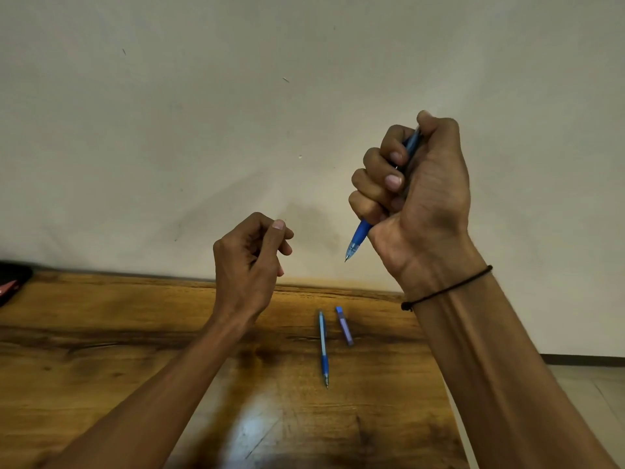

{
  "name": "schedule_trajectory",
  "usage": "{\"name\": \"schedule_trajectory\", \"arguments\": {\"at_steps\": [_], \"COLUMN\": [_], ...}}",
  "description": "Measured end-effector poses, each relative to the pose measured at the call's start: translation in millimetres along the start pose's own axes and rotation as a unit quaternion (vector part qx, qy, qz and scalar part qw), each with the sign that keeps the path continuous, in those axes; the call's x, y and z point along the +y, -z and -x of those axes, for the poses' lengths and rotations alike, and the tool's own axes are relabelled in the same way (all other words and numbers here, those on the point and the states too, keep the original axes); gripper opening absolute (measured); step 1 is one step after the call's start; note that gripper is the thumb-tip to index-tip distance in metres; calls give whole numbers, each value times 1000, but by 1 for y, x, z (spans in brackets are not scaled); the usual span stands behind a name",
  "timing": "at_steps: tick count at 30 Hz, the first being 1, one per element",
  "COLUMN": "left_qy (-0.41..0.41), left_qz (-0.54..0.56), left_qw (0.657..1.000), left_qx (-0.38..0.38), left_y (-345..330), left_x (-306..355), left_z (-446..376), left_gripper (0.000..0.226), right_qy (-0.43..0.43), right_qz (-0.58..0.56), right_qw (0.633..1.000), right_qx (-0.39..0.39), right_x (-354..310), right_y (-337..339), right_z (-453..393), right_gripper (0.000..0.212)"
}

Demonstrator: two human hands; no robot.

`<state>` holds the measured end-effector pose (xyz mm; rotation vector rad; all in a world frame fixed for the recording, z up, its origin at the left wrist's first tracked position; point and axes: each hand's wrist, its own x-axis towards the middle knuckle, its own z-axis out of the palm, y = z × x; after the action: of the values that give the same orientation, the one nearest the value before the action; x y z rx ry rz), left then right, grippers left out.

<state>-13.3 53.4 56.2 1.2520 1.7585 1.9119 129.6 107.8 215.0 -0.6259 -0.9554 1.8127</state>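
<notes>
My right hand is raised in front of the wall and grips a blue mechanical pencil in its fist. The pencil's tip points down and left, and my thumb lies over its top end. My left hand is held up lower and to the left, about a hand's width from the pencil tip. Its fingers are curled and the thumb tip meets the forefinger; I can make out nothing between them. A second blue mechanical pencil lies on the wooden table, tip toward me. A small purple lead case lies just right of it.
The table butts against a plain pale wall. At its far left edge sits a dark object with a red part. The table's right edge drops to a tiled floor. A thin black cord circles my right wrist.
</notes>
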Motion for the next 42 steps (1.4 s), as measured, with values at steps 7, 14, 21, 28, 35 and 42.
{"name": "schedule_trajectory", "arguments": {"at_steps": [7, 14, 21, 28, 35, 42], "left_qy": [0, 4, 2, -3, 22, 108], "left_qz": [4, -2, -3, -8, 32, -8], "left_qw": [1000, 1000, 1000, 1000, 997, 971], "left_qx": [-2, -3, -7, -7, -61, -215], "left_y": [0, 0, 0, 0, 1, -5], "left_x": [0, 0, 0, -4, -4, -10], "left_z": [0, 0, 2, 1, 1, 1], "left_gripper": [31, 30, 30, 28, 29, 20], "right_qy": [1, -3, -4, 5, -15, -74], "right_qz": [-8, -8, -12, 6, 105, 190], "right_qw": [1000, 1000, 1000, 1000, 993, 971], "right_qx": [1, 2, 7, 23, 55, 128], "right_x": [-1, 2, 4, 8, 41, 94], "right_y": [1, 3, 4, 8, 28, 50], "right_z": [-1, -3, -3, -8, -22, -29], "right_gripper": [53, 56, 53, 57, 26, 24]}}
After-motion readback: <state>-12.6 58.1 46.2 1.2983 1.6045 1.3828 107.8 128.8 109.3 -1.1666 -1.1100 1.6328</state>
